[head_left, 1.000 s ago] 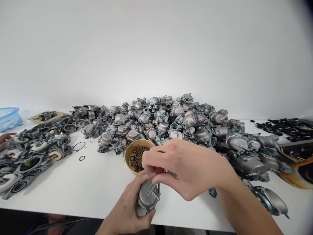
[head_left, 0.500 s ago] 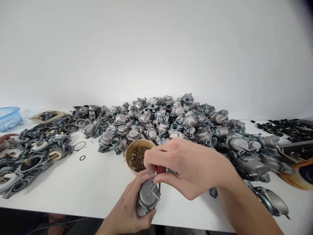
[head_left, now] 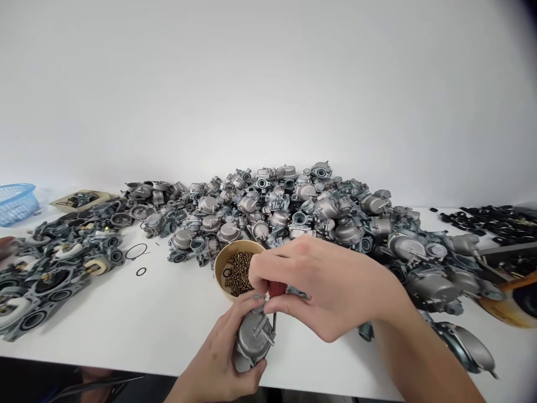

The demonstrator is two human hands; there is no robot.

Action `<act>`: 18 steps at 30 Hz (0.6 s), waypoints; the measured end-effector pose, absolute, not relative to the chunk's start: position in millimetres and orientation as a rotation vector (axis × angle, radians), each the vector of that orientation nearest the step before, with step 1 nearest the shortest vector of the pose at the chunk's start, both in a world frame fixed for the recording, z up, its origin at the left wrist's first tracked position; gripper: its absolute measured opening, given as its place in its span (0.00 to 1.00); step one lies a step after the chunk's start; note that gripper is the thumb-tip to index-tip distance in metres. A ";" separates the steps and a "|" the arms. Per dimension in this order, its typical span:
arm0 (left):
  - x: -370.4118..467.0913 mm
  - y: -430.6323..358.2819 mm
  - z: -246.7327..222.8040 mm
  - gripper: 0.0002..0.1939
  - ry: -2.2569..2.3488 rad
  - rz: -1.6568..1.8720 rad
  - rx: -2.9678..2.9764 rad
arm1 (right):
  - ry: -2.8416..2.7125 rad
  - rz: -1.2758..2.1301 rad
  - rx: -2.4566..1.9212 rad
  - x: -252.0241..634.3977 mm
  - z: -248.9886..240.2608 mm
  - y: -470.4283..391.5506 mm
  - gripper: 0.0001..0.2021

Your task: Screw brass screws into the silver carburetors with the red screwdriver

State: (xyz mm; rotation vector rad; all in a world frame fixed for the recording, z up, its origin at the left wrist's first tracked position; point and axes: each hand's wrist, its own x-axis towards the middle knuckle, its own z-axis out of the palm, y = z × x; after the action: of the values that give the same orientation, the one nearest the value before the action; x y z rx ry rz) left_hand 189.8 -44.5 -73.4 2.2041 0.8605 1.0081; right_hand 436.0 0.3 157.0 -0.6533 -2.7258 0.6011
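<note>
A grey metal carburetor is gripped by my left hand, its round bowl facing up, near the table's front edge. My right hand is closed round the red handle of a screwdriver. The thin shaft points down at the side of the carburetor's bowl; whether its tip sits in a screw is too small to tell. Just behind my hands stands a tan bowl with many small brass-coloured screws, partly hidden by my right hand.
A large heap of carburetors lies along the wall. Open carburetor bodies with white floats cover the left side, where another person's hand shows. Rubber rings, a blue basket, black parts and a yellow container lie around.
My right hand has shifted very slightly, showing more of the red handle. The carburetor stays in place in my left hand. At the far left, the other person's hand has drawn back a little.
</note>
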 end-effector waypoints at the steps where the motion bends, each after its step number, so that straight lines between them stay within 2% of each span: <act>1: 189.6 -44.8 -74.2 0.52 0.859 1.009 2.203 | -2.728 0.603 -0.648 435.8 156.7 0.5 0.08; 18: 192.5 -43.8 -65.9 0.52 0.855 1.013 2.219 | -2.728 0.552 -0.669 436.8 156.0 -2.1 0.08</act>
State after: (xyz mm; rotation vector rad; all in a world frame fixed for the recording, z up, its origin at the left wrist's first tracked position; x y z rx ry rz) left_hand 192.5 -43.8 -65.9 2.2185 0.8546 1.0127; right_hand 436.8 -2.1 156.0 -0.6687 -2.7278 0.5519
